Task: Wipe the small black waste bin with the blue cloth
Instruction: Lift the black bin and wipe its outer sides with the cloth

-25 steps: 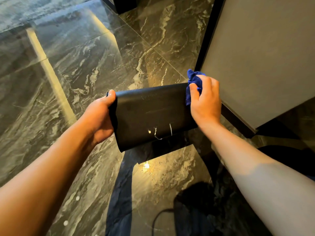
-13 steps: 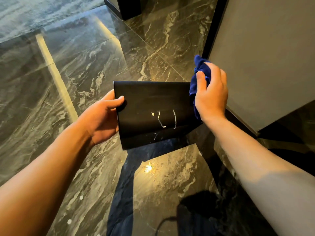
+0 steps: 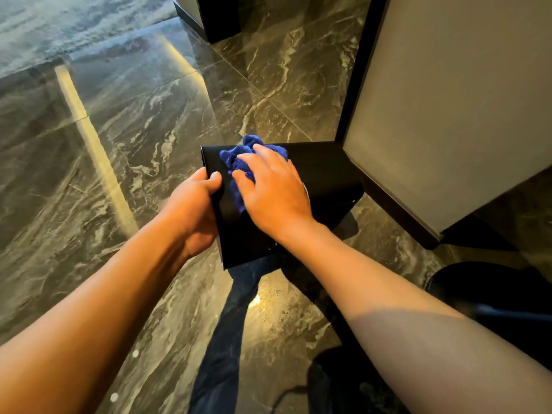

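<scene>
My right hand lies flat on the cloth, fingers spread and pressing the bunched blue wad onto the bin rather than clenching it. My left hand clamps the bin's left edge, thumb over the top face, the other fingers hidden under it. The bin sits at the centre of the frame, held on its side off the floor, its right end close to the dark edge of the pale panel at the upper right.

What worries me from here: the cloth is only pinned under my palm, so a fast stroke could leave it behind or let it slide off the far edge. The left-hand hold takes one edge alone; hard pressure from the right could, I judge, twist the bin out of it and drop it on the glossy tiles. A stroke running right may also knock the bin against the panel.

The cloth is directly under my right fingers, poking out beyond them toward the upper left, just beside my left thumb. The bin lies beneath both hands, most of its face still open to the right of my hand.
</scene>
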